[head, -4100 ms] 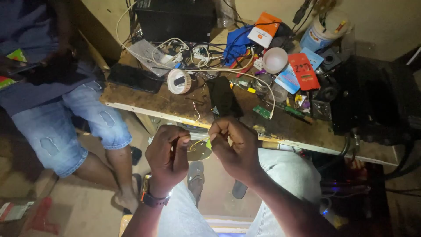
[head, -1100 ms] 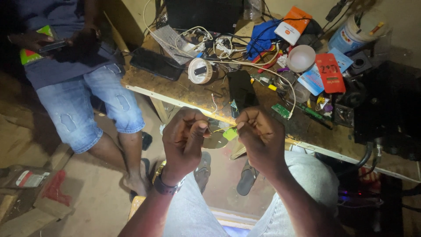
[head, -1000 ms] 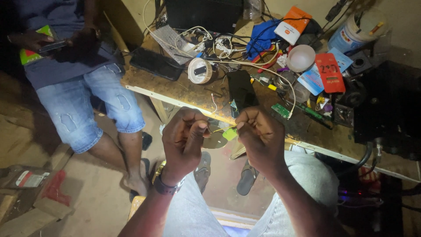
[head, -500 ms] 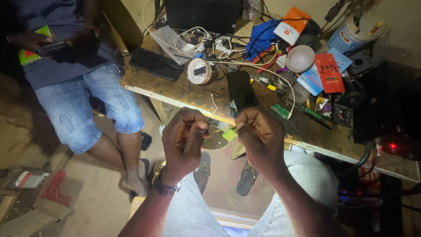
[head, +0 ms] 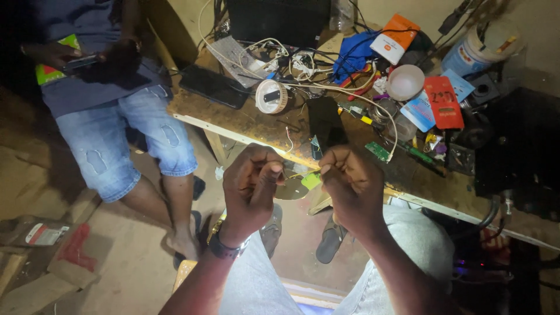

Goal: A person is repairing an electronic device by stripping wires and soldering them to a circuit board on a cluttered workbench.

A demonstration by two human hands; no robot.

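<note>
Left hand (head: 252,185): curled, fingertips pinched on a small round metallic disc (head: 290,190); dark wristwatch (head: 224,248) on the wrist. Right hand (head: 350,185): curled, grip closed on the disc's other edge beside a yellow-green scrap (head: 311,180). Both hands just off the near edge of the wooden counter (head: 245,121). On the counter, beyond the hands: black phone (head: 325,122), white round spool (head: 271,96), green circuit strip (head: 378,151), red card (head: 443,102), white bowl (head: 405,82), blue cloth (head: 353,52). Left of the counter: seated person in denim shorts (head: 125,140), holding a phone.
</note>
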